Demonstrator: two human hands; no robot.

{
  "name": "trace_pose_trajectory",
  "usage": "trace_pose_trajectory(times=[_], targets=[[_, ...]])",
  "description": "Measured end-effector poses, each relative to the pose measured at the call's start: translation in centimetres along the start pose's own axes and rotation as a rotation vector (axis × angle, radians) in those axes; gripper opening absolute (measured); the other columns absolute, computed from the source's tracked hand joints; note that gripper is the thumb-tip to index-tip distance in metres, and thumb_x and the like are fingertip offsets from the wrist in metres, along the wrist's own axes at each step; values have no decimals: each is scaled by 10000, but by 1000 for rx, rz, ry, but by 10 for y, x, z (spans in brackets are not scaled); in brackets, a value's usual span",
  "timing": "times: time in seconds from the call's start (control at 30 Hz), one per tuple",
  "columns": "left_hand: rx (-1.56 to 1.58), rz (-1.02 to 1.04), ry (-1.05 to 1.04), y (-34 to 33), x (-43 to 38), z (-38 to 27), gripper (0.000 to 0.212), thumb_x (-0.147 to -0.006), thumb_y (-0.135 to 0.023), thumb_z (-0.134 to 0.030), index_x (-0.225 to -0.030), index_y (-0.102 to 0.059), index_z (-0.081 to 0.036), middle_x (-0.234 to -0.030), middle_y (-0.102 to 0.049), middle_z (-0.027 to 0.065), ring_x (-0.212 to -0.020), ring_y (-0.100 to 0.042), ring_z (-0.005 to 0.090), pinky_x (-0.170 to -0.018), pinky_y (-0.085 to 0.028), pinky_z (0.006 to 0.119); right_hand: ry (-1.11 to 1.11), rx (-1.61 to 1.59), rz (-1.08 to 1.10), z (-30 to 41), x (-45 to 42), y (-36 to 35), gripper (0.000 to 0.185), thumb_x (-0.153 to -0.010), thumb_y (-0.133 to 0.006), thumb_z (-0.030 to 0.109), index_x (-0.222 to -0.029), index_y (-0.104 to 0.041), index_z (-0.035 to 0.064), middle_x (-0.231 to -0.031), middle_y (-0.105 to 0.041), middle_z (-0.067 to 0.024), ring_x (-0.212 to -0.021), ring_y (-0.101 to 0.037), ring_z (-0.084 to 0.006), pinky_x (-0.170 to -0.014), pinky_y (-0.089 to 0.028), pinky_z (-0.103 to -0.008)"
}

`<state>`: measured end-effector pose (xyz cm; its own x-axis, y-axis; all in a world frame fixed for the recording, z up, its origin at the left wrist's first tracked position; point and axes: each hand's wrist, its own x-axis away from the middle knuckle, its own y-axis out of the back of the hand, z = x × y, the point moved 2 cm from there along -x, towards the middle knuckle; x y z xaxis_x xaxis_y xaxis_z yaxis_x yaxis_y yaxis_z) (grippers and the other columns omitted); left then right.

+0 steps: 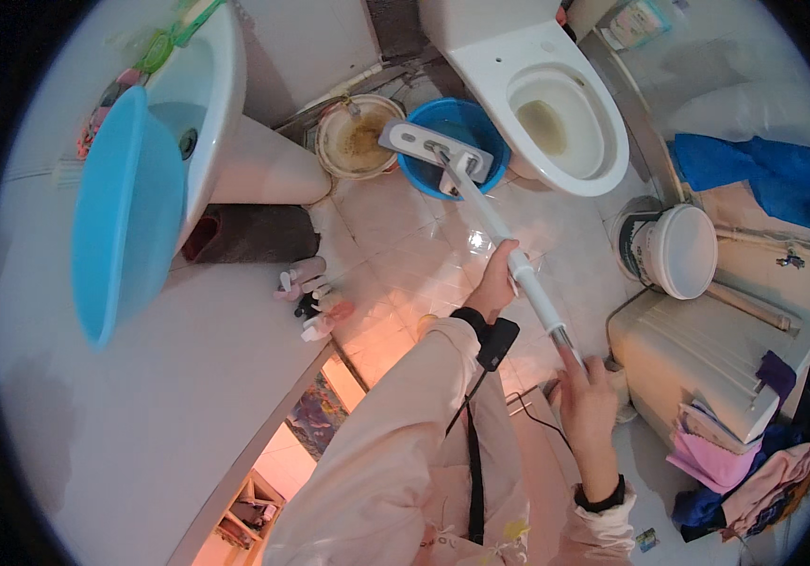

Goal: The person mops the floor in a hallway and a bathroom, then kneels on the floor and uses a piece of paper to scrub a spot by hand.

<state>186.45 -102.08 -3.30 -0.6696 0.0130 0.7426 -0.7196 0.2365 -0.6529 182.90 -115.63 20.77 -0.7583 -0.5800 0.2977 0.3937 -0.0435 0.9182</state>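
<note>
My left hand (495, 281) grips the white shaft of a flat mop (537, 301) around its middle. Further up the pole, near my body, my right hand (589, 400) holds the metal section of the handle. The rectangular mop head (412, 138) is above a blue plastic basin (417, 177) on the floor and covers part of its opening. Whether the head touches the rim, I cannot tell. Close to the basin on the left is a whitish bucket (327, 159) with brown stains inside. On the right is a white toilet (610, 166) with its bowl uncovered.
A light-blue basin (104, 233) leans on the washbasin (231, 78) at left. Several bottles (316, 297) stand by the wall. To the right are a lidded white bucket (688, 251), a washing machine (681, 354) and hanging cloths (716, 460). Glossy tiles (405, 247) cover the floor.
</note>
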Motion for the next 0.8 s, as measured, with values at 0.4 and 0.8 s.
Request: trace_pose_trajectory(times=[0.4,0.8], targets=[[-878,-69,85,-36,13,4,376,-731,-594,-382,-714,-510,-16,-571,-492,56,-424,-425,112,-333,-295,251,-990,-1571,695,-66,-64,-47,454,-856,-521,285,-1249,-416,84,-692,-505,-49,-455,-431,-73,-368,-336,-178],[-562,17,315,-107,108,-8,408,-823,-466,-444,-852,-509,-39,-691,-498,47,-458,-312,76,-421,-244,201,-321,-415,525,-95,-126,-14,421,-867,-425,295,-1175,-475,12,-653,-561,-141,-552,-575,-210,-462,-455,-332]])
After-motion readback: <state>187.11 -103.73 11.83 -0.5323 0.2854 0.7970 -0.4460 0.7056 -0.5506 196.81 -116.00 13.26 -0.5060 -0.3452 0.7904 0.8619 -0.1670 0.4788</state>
